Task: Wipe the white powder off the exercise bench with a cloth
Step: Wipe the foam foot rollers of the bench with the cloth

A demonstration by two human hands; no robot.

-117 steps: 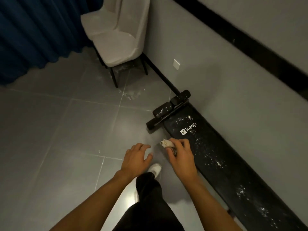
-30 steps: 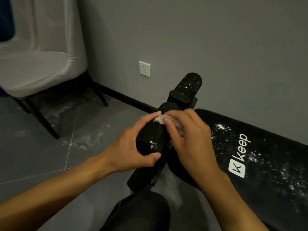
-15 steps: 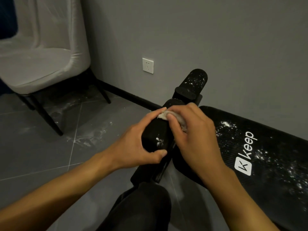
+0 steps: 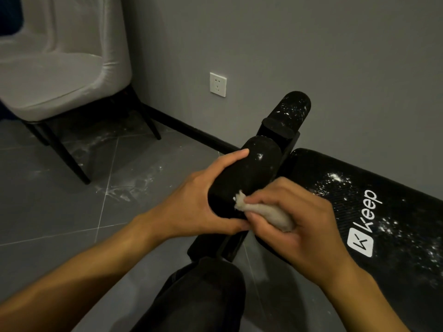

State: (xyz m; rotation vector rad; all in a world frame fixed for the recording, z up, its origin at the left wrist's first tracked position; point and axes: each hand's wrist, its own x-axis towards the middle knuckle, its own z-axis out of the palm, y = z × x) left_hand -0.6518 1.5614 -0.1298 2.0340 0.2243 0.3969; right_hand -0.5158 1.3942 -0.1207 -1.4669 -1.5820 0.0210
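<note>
The black exercise bench (image 4: 395, 231) lies along the wall at the right, its pad speckled with white powder around the "keep" logo. At its end stand two black foam rollers. My left hand (image 4: 191, 207) grips the near roller (image 4: 249, 173) from the left side. My right hand (image 4: 297, 226) is shut on a small white cloth (image 4: 263, 212), which it presses against the near end of that roller. The far roller (image 4: 291, 111) carries white flecks.
A white upholstered chair (image 4: 60, 75) on black legs stands at the left by the wall. A white wall socket (image 4: 217, 84) sits low on the grey wall. Powder smears mark the grey floor tiles (image 4: 124, 185). My dark-trousered knee (image 4: 199, 295) is at bottom centre.
My right hand has drawn the cloth from the top of the near roller down to its near end. The left hand keeps its grip. The far end of the roller shows less powder.
</note>
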